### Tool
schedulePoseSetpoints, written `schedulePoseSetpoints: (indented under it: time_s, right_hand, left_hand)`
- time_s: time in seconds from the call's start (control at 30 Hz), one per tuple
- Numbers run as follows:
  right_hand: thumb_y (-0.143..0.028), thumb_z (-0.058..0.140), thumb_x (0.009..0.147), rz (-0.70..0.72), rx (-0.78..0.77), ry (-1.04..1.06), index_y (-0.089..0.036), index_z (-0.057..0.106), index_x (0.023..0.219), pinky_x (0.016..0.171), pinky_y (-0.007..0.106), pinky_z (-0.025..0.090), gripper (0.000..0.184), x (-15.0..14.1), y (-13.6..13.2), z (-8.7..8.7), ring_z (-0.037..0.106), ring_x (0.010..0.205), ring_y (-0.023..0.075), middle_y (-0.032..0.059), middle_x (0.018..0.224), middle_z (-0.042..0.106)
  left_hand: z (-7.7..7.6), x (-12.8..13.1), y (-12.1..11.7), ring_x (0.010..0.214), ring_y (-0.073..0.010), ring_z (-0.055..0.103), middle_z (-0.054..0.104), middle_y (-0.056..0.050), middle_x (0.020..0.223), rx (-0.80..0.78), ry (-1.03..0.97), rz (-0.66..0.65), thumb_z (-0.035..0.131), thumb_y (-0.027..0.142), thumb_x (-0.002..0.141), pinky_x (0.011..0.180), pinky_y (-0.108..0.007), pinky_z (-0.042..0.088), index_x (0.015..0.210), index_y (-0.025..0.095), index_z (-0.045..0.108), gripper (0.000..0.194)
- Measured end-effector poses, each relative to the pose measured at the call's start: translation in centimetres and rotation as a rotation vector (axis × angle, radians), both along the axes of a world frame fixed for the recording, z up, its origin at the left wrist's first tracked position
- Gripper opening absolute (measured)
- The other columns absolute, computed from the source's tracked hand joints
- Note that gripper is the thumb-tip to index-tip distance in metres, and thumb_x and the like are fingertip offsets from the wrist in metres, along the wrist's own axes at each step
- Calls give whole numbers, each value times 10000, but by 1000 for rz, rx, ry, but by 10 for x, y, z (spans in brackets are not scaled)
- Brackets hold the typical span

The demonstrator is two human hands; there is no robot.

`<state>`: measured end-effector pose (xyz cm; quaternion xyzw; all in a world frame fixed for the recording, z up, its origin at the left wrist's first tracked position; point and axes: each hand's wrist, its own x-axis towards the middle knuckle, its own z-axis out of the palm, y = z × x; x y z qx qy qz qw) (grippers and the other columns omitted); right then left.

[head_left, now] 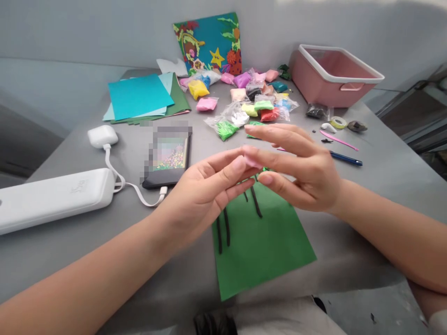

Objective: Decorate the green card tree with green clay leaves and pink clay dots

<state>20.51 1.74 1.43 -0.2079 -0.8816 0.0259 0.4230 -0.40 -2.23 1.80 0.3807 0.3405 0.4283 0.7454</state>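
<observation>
A small lump of pink modelling clay (252, 159) is pinched between the thumb and fingers of my left hand (213, 184), above the green sheet. My right hand (300, 167) comes in from the other side with its fingers apart, and its index finger rests on the clay. Its thumb is just below. Under both hands lies a green sheet (268, 251) with thin black clay strips (226, 226) on it; my hands hide its upper part.
Several bags of coloured clay (226, 129) lie behind my hands, before an undersea clay picture (216, 44). Coloured sheets (139, 97), a phone (165, 179) and a white power bank (56, 200) are on the left. A pink bin (324, 86) and a blue pen (345, 158) are right.
</observation>
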Motion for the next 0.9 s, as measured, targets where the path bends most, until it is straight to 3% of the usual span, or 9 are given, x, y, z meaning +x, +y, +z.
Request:
schedulePoseSetpoints:
  time_s: [0.07, 0.13, 0.27, 0.4, 0.5, 0.67, 0.8, 0.9]
  right_hand:
    - [-246, 635, 973, 32, 20, -7, -269, 737, 1166, 1082, 491, 560, 220, -1, -3, 1, 679, 1227, 242, 89, 1346, 703]
    - [-188, 654, 961, 33, -62, 34, -254, 742, 1141, 993, 412, 614, 211, -2, -8, 5, 708, 1145, 203, 90, 1278, 727]
    - [-197, 709, 932, 4, -256, 106, -263, 687, 1284, 873, 311, 652, 359, -3, -13, 11, 716, 1070, 175, 72, 1213, 727]
    - [-280, 754, 913, 32, -76, -20, -261, 691, 1266, 897, 298, 640, 359, -2, -12, 4, 734, 995, 167, 49, 1113, 753]
    - [-180, 694, 948, -14, 32, -41, -271, 714, 1181, 830, 248, 641, 251, -2, -13, -1, 749, 932, 134, 25, 1048, 779]
    - [-121, 688, 934, -29, 86, -25, -212, 746, 1042, 757, 205, 633, 152, -3, -20, 3, 770, 836, 128, 30, 916, 808]
    - [-125, 694, 934, -72, -71, -4, -191, 757, 958, 699, 191, 618, 94, -1, -20, 13, 760, 766, 104, 3, 861, 809]
    - [-152, 682, 942, -111, -389, 158, -214, 779, 989, 703, 229, 649, 124, 2, -13, 19, 769, 750, 117, -13, 853, 804]
  left_hand:
    - [-2, -1, 0, 1140, -189, 706, 799, -13, 1135, 12, 53, -7, 803, 341, 874, 934, -255, 538, 1059, 269, 802, 198]
    - [-4, -2, 0, 1040, -177, 730, 813, -12, 1040, 6, 122, 5, 828, 334, 848, 847, -243, 543, 1001, 260, 804, 172]
    - [-5, -1, -1, 977, -168, 735, 815, -8, 989, -11, 133, 36, 837, 329, 836, 868, -272, 548, 907, 256, 808, 107]
    - [-5, 1, -1, 986, -190, 736, 810, -26, 996, 13, 80, -3, 822, 378, 847, 927, -313, 556, 932, 242, 819, 160]
    - [-6, -1, 0, 1024, -201, 727, 807, -51, 1039, 49, 103, -30, 762, 436, 893, 930, -309, 550, 967, 232, 821, 225]
    - [-9, -6, 1, 957, -184, 706, 800, -21, 938, 74, 257, 3, 830, 341, 837, 814, -264, 546, 910, 250, 820, 117]
    - [-5, -3, -1, 837, -150, 675, 780, -5, 893, 84, 246, 62, 864, 348, 796, 813, -267, 547, 858, 243, 814, 132]
    - [0, 0, -2, 822, -126, 662, 756, 15, 884, 71, 175, 182, 854, 337, 808, 833, -260, 549, 844, 249, 804, 107]
